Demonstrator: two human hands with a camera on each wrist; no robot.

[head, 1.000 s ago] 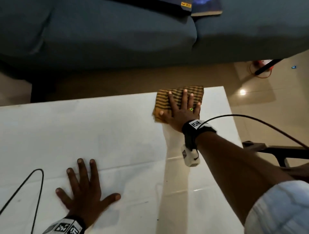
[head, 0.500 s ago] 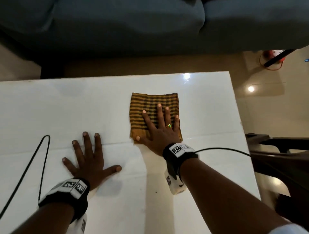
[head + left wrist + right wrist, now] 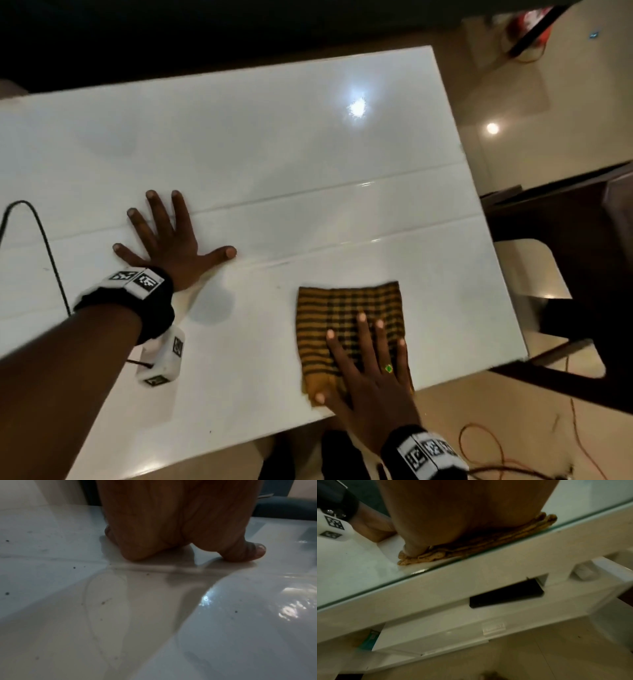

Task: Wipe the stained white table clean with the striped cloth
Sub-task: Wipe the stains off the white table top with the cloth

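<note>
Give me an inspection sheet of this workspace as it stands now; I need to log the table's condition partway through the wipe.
Surface: white table, glossy, with dark specks and a faint smear outline near the left hand.
Job's things: striped cloth, folded flat at the near edge, right side.
Clutter: nothing seen on top; a black flat object sits on the shelf below.
Grippers: left hand spread flat on the table; right hand pressing flat on the cloth.
Cables: black cable on the table's left; orange wire on the floor.
Surroundings: tiled floor; dark furniture to the right.
</note>
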